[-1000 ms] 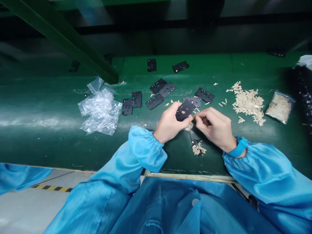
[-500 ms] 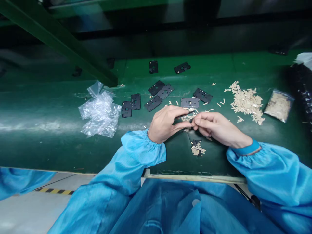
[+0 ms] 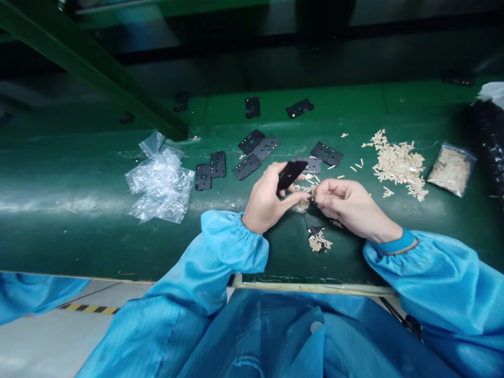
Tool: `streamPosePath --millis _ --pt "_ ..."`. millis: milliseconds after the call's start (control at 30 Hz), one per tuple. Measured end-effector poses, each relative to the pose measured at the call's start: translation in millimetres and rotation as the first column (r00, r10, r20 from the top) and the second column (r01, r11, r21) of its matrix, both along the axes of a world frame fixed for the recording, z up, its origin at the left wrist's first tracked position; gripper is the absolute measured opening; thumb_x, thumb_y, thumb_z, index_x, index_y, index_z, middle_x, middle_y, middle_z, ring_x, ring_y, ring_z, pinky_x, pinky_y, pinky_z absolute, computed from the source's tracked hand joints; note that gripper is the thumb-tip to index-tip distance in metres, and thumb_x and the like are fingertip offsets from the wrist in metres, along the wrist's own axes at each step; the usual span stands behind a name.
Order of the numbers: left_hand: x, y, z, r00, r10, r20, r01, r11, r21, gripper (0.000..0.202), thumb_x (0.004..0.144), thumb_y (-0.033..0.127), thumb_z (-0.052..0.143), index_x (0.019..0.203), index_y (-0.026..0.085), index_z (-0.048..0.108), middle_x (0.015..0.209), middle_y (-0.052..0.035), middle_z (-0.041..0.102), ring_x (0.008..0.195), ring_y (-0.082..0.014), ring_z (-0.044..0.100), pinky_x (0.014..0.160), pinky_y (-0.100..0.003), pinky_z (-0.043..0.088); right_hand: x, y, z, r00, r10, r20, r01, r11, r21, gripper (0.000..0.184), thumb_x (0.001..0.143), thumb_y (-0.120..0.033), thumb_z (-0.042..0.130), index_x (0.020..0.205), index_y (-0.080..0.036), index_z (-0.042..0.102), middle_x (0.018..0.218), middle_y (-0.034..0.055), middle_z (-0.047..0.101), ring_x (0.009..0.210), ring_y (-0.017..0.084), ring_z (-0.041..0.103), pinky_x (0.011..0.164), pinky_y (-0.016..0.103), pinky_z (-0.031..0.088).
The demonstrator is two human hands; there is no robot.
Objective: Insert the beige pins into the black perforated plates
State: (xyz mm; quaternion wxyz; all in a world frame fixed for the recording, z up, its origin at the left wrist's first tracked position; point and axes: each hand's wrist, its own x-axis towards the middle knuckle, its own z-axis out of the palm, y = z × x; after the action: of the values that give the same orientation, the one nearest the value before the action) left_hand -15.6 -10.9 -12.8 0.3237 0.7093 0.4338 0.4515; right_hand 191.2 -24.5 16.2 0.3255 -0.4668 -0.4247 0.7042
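The left hand [image 3: 264,202] holds a black perforated plate [image 3: 291,175] tilted up, while the right hand [image 3: 348,205] pinches a tiny beige piece [image 3: 313,197] over the green work surface [image 3: 98,247]. More black plates [image 3: 247,167] lie just beyond, left of a loose beige heap [image 3: 399,165].

A green steel beam [image 3: 90,68] overhangs a green conveyor belt [image 3: 79,173], with grey floor [image 3: 35,349] below.

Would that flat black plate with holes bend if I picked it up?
The thin black holed plate is probably light and fairly stiff: it shows no sag, pinched in the left hand. Flat pieces likely won't roll.
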Motion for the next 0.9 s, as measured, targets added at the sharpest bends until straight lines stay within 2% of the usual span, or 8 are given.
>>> streamPosePath --millis 33,100,167,200,300,400,533,900 --pt "2.9 -0.4 -0.3 0.997 0.016 0.075 -0.005 0.991 -0.137 0.046 0.09 0.047 0.072 0.121 0.018 0.055 0.102 -0.0061 0.074 0.073 -0.0107 0.068 0.066 -0.023 0.055 -1.0 -0.4 0.7 0.996 -0.063 0.068 0.058 0.995 0.076 0.015 0.078 -0.026 0.076 0.076 -0.017 0.064 0.053 -0.007 0.048 0.046 0.005 0.036 0.044 0.022 0.022" --pt "8.8 -0.9 0.1 0.972 0.029 0.232 0.059 0.93 -0.363 0.034 0.099 0.047 0.057 0.116 0.018 0.056 0.093 -0.0042 0.074 0.07 -0.011 0.069 0.068 -0.024 0.057 -3.8 -1.0 1.3 0.97 -0.181 0.164 0.142 0.964 0.225 0.012 0.073 -0.019 0.076 0.074 -0.017 0.064 0.059 -0.0042 0.056 0.05 0.006 0.043 0.047 0.021 0.031" --pt "13.5 -1.3 1.6 0.94 0.032 0.34 0.144 0.866 -0.479 0.03 0.102 0.046 0.051 0.109 0.018 0.06 0.089 -0.0039 0.073 0.073 -0.0128 0.071 0.071 -0.027 0.059 -6.6 -1.8 -0.1 0.945 -0.251 0.209 0.177 0.931 0.318 0.011 0.07 -0.017 0.074 0.073 -0.017 0.064 0.064 -0.0016 0.06 0.054 0.008 0.048 0.05 0.021 0.037" --pt "15.1 -1.6 2.7 0.932 0.039 0.36 0.157 0.851 -0.501 0.028 0.101 0.043 0.054 0.106 0.017 0.063 0.091 -0.0045 0.073 0.077 -0.0138 0.072 0.074 -0.027 0.06 -7.8 -2.3 -1.5 0.936 -0.268 0.228 0.18 0.922 0.341 0.01 0.071 -0.017 0.073 0.073 -0.018 0.064 0.065 -0.0011 0.061 0.055 0.009 0.05 0.05 0.022 0.038" --pt "16.9 -2.4 6.2 0.934 0.081 0.349 0.108 0.866 -0.488 0.018 0.092 0.031 0.067 0.097 0.015 0.073 0.098 -0.0049 0.075 0.087 -0.0152 0.073 0.08 -0.026 0.06 -9.5 -4.2 -7.1 0.92 -0.278 0.277 0.159 0.91 0.383 0.009 0.072 -0.018 0.072 0.074 -0.019 0.063 0.065 -0.0006 0.062 0.053 0.01 0.05 0.049 0.023 0.039" --pt "16.2 -3.5 7.5 0.935 0.118 0.335 0.07 0.863 -0.5 0.017 0.085 0.028 0.073 0.094 0.014 0.078 0.09 -0.0029 0.077 0.075 -0.0133 0.07 0.07 -0.024 0.059 -9.6 -6.0 -12.3 0.912 -0.267 0.313 0.123 0.902 0.414 0.008 0.075 -0.018 0.071 0.075 -0.019 0.063 0.065 -0.0011 0.062 0.052 0.01 0.05 0.049 0.023 0.039" --pt "15.7 -5.4 5.1 0.934 0.138 0.329 0.059 0.85 -0.523 0.02 0.084 0.03 0.074 0.097 0.016 0.08 0.083 -0.0014 0.075 0.062 -0.0122 0.066 0.059 -0.025 0.058 -9.5 -7.4 -16.1 0.899 -0.256 0.356 0.076 0.891 0.448 0.008 0.075 -0.016 0.069 0.076 -0.019 0.062 0.065 -0.0017 0.062 0.053 0.009 0.05 0.049 0.023 0.039" --pt "16.1 -8.1 6.6 0.959 0.131 0.252 -0.004 0.894 -0.449 0.018 0.087 0.025 0.071 0.099 0.018 0.081 0.075 -0.0001 0.071 0.067 -0.0129 0.066 0.067 -0.027 0.059 -8.8 -8.3 -18.3 0.88 -0.234 0.413 0.021 0.888 0.459 0.009 0.076 -0.015 0.068 0.075 -0.019 0.06 0.064 -0.003 0.061 0.051 0.008 0.049 0.048 0.023 0.038"
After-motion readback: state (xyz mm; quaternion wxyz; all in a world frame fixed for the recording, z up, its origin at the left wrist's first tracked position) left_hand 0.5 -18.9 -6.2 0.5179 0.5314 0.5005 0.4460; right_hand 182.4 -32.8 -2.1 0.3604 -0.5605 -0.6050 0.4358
